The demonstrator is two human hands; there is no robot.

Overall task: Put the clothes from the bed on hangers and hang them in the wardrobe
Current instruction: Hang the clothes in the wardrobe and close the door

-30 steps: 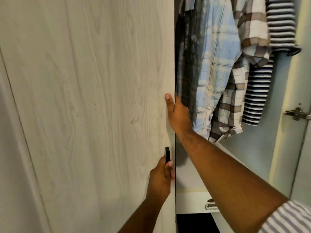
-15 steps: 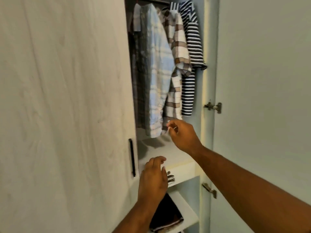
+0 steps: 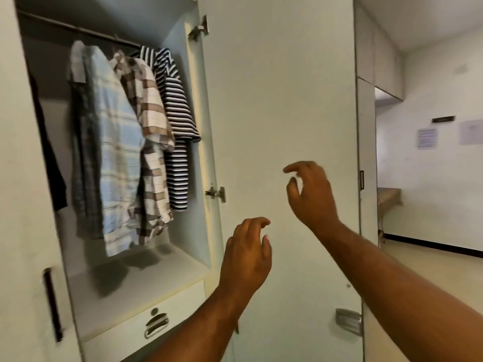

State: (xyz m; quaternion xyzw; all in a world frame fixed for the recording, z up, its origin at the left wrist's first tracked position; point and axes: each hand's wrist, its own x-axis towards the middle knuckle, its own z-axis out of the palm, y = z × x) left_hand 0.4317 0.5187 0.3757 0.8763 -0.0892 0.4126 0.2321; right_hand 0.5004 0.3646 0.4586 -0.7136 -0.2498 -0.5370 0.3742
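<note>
Both empty & loosely half open, left hand & right hand float by the open door of the wardrobe, shirts hang at the right end of the rail, so next prob. means fetching more clothes from the bed.

Plaid and striped shirts on rail in open wardrobe.

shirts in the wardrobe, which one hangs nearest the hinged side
The black-and-white striped shirt, at the right end of the rail beside the hinges; the brown check shirt and the pale blue check shirt hang further left.
</note>
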